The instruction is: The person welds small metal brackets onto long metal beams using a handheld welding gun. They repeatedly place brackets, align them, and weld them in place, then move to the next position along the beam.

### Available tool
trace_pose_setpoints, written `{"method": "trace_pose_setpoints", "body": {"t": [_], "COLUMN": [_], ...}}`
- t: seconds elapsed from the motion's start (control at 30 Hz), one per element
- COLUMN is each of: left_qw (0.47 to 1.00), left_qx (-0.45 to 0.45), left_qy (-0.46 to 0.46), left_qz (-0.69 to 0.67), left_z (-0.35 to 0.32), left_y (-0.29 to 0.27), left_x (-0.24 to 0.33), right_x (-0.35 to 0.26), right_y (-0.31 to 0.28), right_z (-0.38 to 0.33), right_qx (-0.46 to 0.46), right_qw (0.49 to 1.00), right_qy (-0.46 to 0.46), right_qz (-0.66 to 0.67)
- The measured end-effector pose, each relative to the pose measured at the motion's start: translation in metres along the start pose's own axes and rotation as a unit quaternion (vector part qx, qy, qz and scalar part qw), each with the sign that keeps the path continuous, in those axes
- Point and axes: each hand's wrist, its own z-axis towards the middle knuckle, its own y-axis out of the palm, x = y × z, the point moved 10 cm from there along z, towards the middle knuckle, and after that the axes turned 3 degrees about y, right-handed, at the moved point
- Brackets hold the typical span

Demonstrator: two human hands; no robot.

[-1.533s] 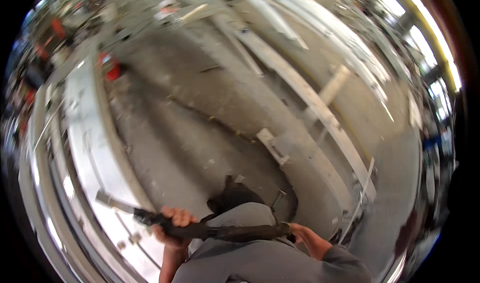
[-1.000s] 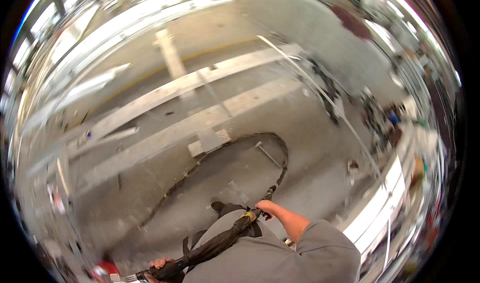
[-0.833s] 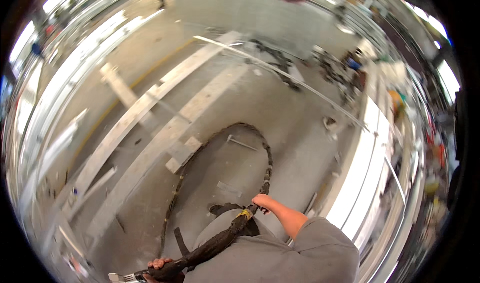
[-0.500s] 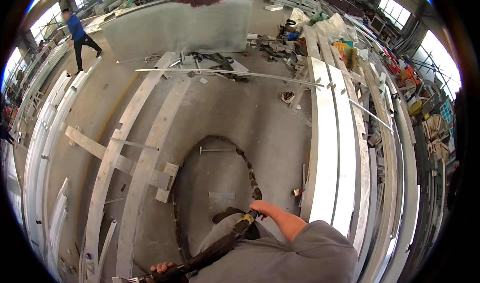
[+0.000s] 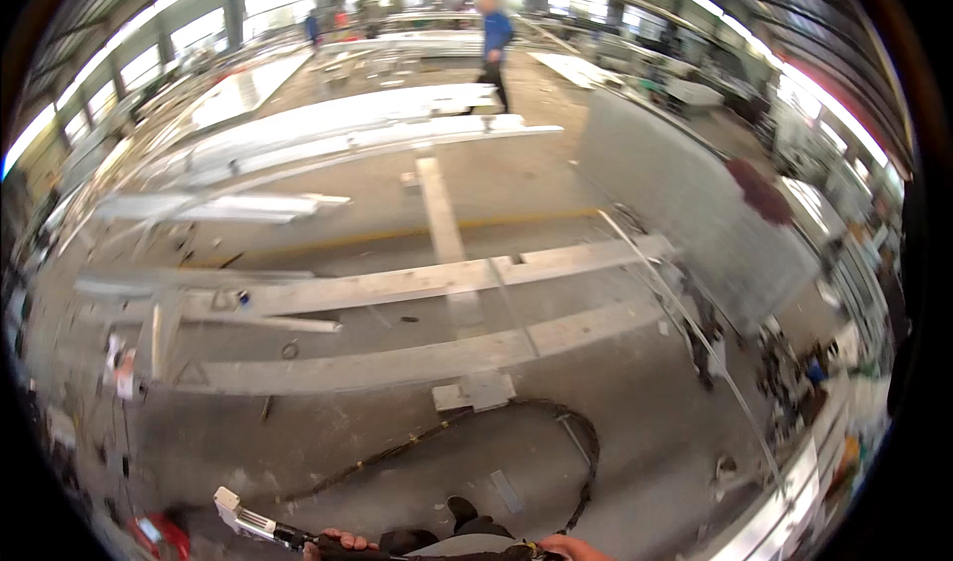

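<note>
Tool [image 5: 260, 523] low at 7 o'clock, clock read from mid-view: pale blocky head aimed up-left, dark body running right along the lower edge. Left hand [image 5: 347, 540] at 7, grip closed around the dark body, fingers over the top. Right hand [image 5: 574, 547] between 5 and 6, at the dark line, mostly cropped; can't tell how tight that grip is. Red object [image 5: 164, 537] at 7-8, left of the head, blurred. Shoe [image 5: 462, 509] at 6, on the floor [image 5: 655, 482]. Cable [image 5: 592, 452], dark, rises from near the right hand, arcs over at 5 and trails down-left toward 7. Inside the loop: flat strip [image 5: 506, 491] and T-shaped rod [image 5: 574, 437]. White block [image 5: 452, 396] at 6, just beyond the loop's top. Next out, two long pale beams, near one [image 5: 417, 358] at 6-7, far one [image 5: 417, 283] just below centre. Thin white bar [image 5: 710, 348] slants at 4. Yellow floor line [image 5: 387, 234] past the beams. Grey slab [image 5: 685, 194] at 2-3, dark red patch along its top edge. White profiles [image 5: 338, 119] at 11. Farther off at 12, co-worker in blue top [image 5: 497, 33], upright.
</note>
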Motion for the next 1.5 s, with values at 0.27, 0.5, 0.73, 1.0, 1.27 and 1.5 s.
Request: {"method": "trace_pose_setpoints", "body": {"t": [0.27,0.5,0.73,1.0,1.27,1.5], "left_qw": [0.959,0.918,0.893,0.860,0.821,0.754], "left_qx": [0.083,0.043,0.104,0.166,0.263,0.425], "left_qy": [0.202,0.314,0.392,0.467,0.489,0.496], "left_qz": [-0.179,-0.238,-0.197,-0.124,-0.134,-0.074], "left_z": [-0.075,-0.126,-0.174,-0.241,-0.261,-0.257], "left_y": [-0.063,-0.176,-0.248,-0.304,-0.370,-0.464], "left_x": [0.063,0.122,0.246,0.334,0.386,0.476], "right_x": [-0.312,-0.410,-0.329,-0.252,-0.179,-0.153], "right_y": [0.086,0.455,0.753,0.938,1.065,1.197], "right_z": [0.000,-0.178,-0.267,-0.300,-0.339,-0.368], "right_qx": [0.037,0.025,-0.159,-0.313,-0.427,-0.473], "right_qw": [0.636,0.647,0.602,0.588,0.454,0.057], "right_qy": [-0.296,-0.360,-0.339,-0.238,-0.156,-0.311], "right_qz": [-0.712,-0.672,-0.705,-0.707,-0.766,-0.822]}}
